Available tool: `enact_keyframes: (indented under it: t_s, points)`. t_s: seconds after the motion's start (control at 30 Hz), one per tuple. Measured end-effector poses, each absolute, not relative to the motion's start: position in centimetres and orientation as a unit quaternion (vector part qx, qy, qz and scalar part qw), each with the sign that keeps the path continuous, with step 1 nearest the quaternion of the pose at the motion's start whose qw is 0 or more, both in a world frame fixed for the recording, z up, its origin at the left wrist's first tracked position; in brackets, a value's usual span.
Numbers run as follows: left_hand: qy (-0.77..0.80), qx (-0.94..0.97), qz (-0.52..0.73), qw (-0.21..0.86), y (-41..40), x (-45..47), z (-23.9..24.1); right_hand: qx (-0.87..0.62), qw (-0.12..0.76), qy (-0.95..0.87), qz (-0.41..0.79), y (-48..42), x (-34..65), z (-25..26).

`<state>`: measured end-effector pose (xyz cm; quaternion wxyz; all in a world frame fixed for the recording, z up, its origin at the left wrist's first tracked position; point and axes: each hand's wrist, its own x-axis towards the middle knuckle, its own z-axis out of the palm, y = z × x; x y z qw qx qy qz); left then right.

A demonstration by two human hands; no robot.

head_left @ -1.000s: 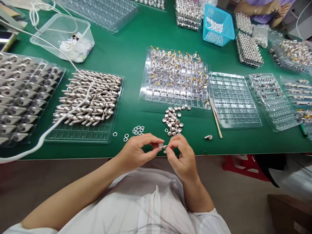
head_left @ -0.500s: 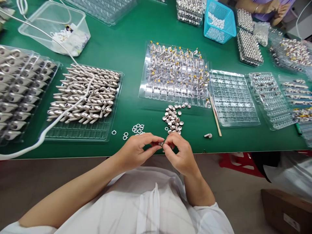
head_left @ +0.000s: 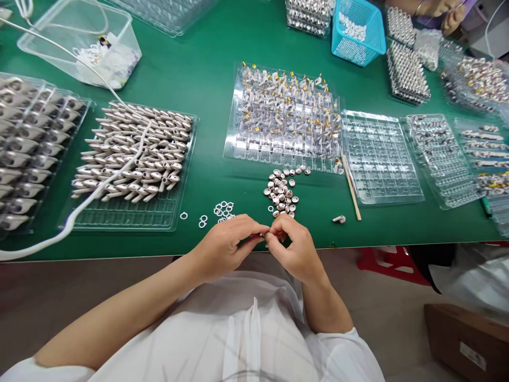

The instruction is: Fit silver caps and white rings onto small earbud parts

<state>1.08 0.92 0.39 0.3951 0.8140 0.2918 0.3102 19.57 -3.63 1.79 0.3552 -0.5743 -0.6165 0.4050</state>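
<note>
At the table's near edge my left hand (head_left: pixel 228 241) and my right hand (head_left: pixel 296 246) meet, fingertips pinched together. Between them is a small silver earbud cap (head_left: pixel 264 235), mostly covered by the fingers. Just beyond the hands lies a loose pile of similar silver caps (head_left: pixel 280 192), some cup side up. Thin white rings (head_left: pixel 224 208) are scattered beyond my left hand, and one more white ring (head_left: pixel 271 208) lies beside the pile. To the right of my right hand rests a single white earbud stem piece (head_left: pixel 339 219).
A tray of silver earbud shells (head_left: pixel 131 154) stands left, a white cable (head_left: pixel 107 183) across it. Behind the caps is a tray of earbud parts with yellow tabs (head_left: pixel 286 114). A wooden stick (head_left: pixel 350 185) lies beside a clear tray (head_left: pixel 384 159). A co-worker's hands (head_left: pixel 445 13) show far right.
My fingertips have closed in further over the cap, which shows less than before. Both hands stay at the same place, and the view has shifted slightly.
</note>
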Motion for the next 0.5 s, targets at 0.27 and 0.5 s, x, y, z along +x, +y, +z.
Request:
enact_keyframes:
  t_s: [0.27,0.5]
  points:
    - [0.347,0.755,0.284,0.479,1.0,0.3,1.3,-0.610,0.323,-0.583,0.429,-3.8,19.9,1.6]
    - [0.422,0.679,0.284,0.529,1.0,-0.7,2.0,-0.475,0.426,-0.661,0.394,-4.3,18.2,7.9]
